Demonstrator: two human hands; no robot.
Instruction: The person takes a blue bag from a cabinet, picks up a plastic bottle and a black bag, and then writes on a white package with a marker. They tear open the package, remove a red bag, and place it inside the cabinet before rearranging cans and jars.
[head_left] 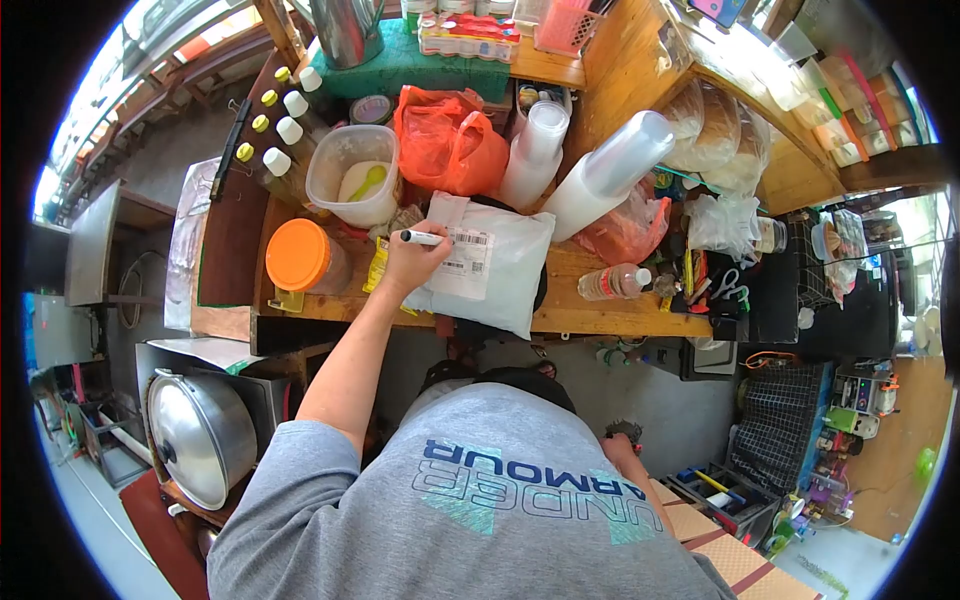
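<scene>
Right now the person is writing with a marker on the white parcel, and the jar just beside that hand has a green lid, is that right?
Not quite. In the head view the left hand does hold the marker over the white parcel, but the lid of the jar beside it is orange, not green.

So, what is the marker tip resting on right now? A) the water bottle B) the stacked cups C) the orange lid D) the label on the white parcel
D: the left hand holds the marker on the parcel label.
</scene>
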